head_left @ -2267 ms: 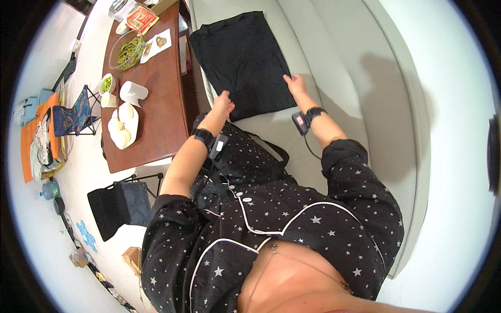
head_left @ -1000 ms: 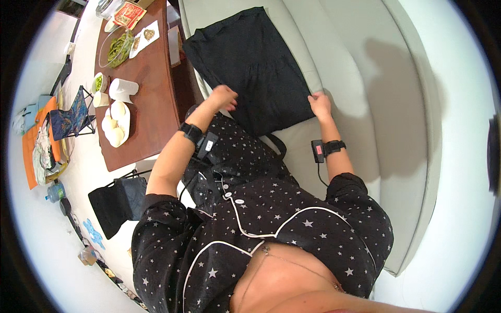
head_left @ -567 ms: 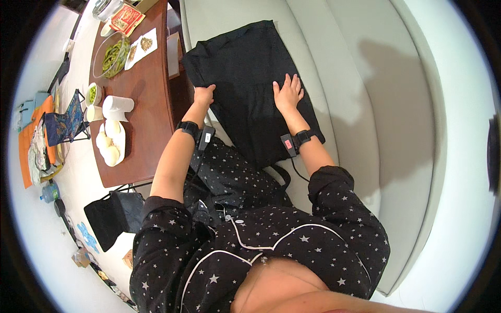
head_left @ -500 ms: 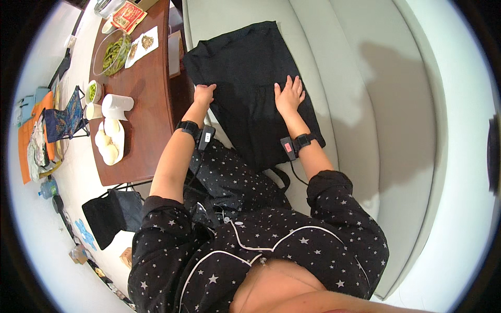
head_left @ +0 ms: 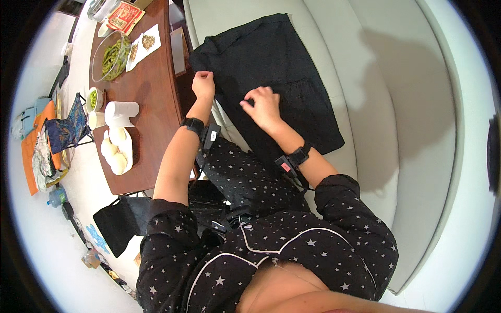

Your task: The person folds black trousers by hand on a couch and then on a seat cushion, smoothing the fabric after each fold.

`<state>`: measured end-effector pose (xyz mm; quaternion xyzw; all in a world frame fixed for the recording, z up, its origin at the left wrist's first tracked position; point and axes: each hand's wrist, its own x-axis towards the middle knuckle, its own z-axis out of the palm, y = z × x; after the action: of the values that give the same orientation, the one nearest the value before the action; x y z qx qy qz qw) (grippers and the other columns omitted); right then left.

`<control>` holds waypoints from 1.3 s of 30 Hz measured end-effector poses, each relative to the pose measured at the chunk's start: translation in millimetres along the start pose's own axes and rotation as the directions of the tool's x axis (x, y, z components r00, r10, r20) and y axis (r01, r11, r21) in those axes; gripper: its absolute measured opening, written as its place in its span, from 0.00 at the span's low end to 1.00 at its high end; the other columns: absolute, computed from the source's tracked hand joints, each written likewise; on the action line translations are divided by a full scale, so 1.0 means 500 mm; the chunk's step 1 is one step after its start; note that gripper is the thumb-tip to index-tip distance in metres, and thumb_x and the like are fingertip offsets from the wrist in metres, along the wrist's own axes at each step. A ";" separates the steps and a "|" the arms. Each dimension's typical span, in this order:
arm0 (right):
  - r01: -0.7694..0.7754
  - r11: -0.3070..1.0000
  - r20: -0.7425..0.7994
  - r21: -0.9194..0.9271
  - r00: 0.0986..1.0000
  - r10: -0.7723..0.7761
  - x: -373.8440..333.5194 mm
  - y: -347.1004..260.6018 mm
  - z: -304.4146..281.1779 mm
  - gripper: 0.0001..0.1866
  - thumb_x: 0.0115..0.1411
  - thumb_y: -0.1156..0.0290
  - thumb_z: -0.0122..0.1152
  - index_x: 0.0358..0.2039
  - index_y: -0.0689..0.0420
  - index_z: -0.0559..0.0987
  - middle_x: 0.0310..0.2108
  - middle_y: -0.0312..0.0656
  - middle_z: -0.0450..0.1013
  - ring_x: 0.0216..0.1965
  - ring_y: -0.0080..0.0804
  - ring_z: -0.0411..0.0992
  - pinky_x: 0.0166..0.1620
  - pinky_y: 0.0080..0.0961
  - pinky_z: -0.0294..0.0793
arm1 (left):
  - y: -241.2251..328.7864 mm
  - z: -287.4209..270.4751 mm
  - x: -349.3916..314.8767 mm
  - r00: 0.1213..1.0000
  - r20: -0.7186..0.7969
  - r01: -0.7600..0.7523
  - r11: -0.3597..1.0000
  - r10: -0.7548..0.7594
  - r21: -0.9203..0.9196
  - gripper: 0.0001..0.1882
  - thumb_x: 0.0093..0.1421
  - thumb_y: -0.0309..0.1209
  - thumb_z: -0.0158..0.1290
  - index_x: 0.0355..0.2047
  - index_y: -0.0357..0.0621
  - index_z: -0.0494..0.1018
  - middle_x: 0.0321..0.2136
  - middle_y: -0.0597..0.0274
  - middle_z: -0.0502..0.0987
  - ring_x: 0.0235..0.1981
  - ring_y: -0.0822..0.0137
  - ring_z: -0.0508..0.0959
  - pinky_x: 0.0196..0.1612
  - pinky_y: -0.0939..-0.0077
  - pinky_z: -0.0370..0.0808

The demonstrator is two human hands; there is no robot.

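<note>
A black cloth garment [head_left: 308, 104] lies spread flat on the pale sofa in front of me. My left hand [head_left: 203, 84] is closed at its left edge, fingers curled into the cloth there. Over the middle of the garment, my right hand [head_left: 263, 107] has its fingers bent toward the thumb, with black fabric pinched between them. The dark cloth hides exactly how much each hand holds. Part of the garment's near end reaches toward my star-patterned trouser leg [head_left: 235, 167].
The light sofa [head_left: 360, 94] curves along the right. Left of it stands a brown wooden table [head_left: 151, 99] with a glass bowl of green pods [head_left: 112, 60], a paper roll [head_left: 121, 113], a plate of pale round items [head_left: 117, 151] and a red packet [head_left: 125, 16]. A folding chair [head_left: 68, 125] stands beyond.
My right hand has moved left from lying flat near the garment's right side and its fingers have curled. The garment's right side has shifted to the right in view. My left hand stays at the left edge.
</note>
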<state>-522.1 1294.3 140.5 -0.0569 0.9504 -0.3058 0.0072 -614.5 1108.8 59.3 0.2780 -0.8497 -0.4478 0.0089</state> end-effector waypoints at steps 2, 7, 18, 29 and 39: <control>0.018 0.999 0.196 0.035 0.980 -0.024 -0.002 -0.015 0.029 0.13 0.42 0.63 0.64 0.26 0.56 0.75 0.29 0.43 0.70 0.37 0.39 0.69 0.39 0.36 0.67 | 0.007 -0.010 0.026 0.997 -0.008 -0.073 0.996 0.074 0.059 0.11 0.49 0.36 0.54 0.27 0.42 0.74 0.26 0.55 0.76 0.30 0.57 0.77 0.36 0.69 0.71; 0.035 0.997 0.264 -0.070 0.965 -0.015 -0.004 -0.021 0.043 0.16 0.42 0.63 0.64 0.28 0.60 0.72 0.28 0.46 0.70 0.32 0.42 0.72 0.33 0.34 0.73 | 0.042 -0.026 0.055 0.991 0.102 -0.103 0.973 0.083 0.208 0.15 0.49 0.40 0.54 0.28 0.40 0.74 0.29 0.48 0.76 0.35 0.52 0.75 0.40 0.65 0.71; 0.027 0.999 0.213 0.024 0.977 -0.031 -0.036 -0.023 0.036 0.10 0.46 0.66 0.60 0.21 0.58 0.72 0.23 0.44 0.71 0.27 0.43 0.72 0.29 0.36 0.71 | 0.053 -0.020 0.087 0.992 -0.003 -0.123 0.961 0.128 0.246 0.14 0.50 0.38 0.50 0.31 0.41 0.71 0.30 0.47 0.75 0.35 0.48 0.74 0.40 0.62 0.70; 0.146 0.961 0.292 0.235 0.932 -0.213 -0.059 -0.026 0.054 0.07 0.48 0.70 0.58 0.23 0.60 0.72 0.21 0.42 0.71 0.24 0.37 0.71 0.27 0.31 0.70 | -0.060 -0.068 0.159 0.985 -0.144 0.088 0.996 -0.092 -0.034 0.14 0.49 0.34 0.50 0.29 0.33 0.66 0.26 0.44 0.74 0.31 0.47 0.75 0.39 0.62 0.70; -0.129 0.797 0.225 0.590 0.974 -0.009 0.000 0.026 -0.012 0.06 0.53 0.74 0.53 0.31 0.61 0.73 0.22 0.39 0.71 0.23 0.24 0.69 0.28 0.21 0.69 | 0.091 -0.068 0.068 0.753 0.034 -0.609 0.677 0.657 0.414 0.24 0.44 0.29 0.54 0.45 0.56 0.68 0.52 0.44 0.57 0.54 0.44 0.55 0.54 0.55 0.58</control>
<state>-523.7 1308.4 137.9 -0.0543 0.7991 -0.5826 0.1381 -655.3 1087.1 106.5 -0.0121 -0.9636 -0.2164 0.1566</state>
